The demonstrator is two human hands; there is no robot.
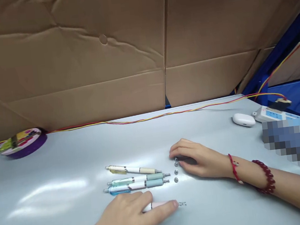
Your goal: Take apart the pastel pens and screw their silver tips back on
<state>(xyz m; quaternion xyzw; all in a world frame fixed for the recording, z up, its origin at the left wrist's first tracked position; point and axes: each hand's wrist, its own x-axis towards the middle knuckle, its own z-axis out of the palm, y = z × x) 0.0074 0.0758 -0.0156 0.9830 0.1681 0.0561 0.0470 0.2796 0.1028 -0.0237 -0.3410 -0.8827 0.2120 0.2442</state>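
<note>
Under my left hand (134,211) lies a pale pink-and-white mechanical pencil (148,207); the fingers close over it and the thumb lies along its front, where the bare metal end sticks out. My right hand (194,158) rests on the table with its fingers curled and thumb drawn in around the farthest small grey cone-shaped pencil tip (176,159). More such tips, such as the nearest one (176,179), stand in a row toward me. Beside them lie a yellow mechanical pencil (132,169), a green one (138,179) and a blue one (140,185), front ends bare.
A round purple box (25,148) sits at the far left. Red and yellow wires (140,120) run along the table's back edge before a cardboard wall (93,68). At the right are a white earbud case (243,120) and a power strip (273,114), near a blue frame.
</note>
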